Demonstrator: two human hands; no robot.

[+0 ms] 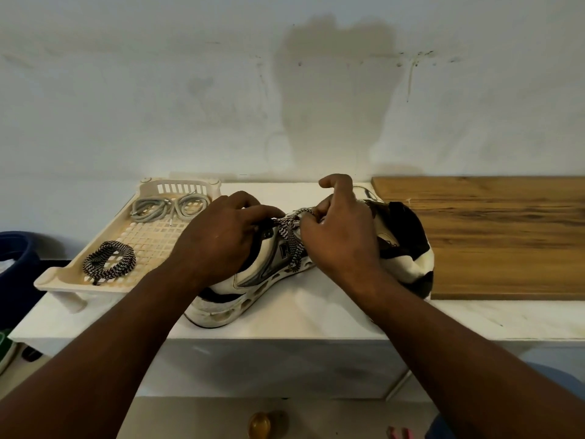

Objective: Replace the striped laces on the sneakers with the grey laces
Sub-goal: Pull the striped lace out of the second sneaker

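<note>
A white and silver sneaker (253, 280) lies on the white counter, heel toward me. Behind it on the right a second, black and white sneaker (408, 248) shows. A black-and-white striped lace (292, 245) is still threaded in the near sneaker and hangs down its side. My left hand (218, 239) rests on the sneaker's collar with fingers on the lace. My right hand (338, 236) pinches the striped lace near the eyelets. The grey laces (167, 209) lie coiled at the back of a cream tray (63, 282). A loose striped lace (109, 259) lies coiled at the tray's front.
A wooden board (506, 236) lies on the counter to the right of the sneakers. A dark blue object (15, 258) sits off the counter at the left. The wall stands close behind. A yellowish round object (259, 424) is on the floor below.
</note>
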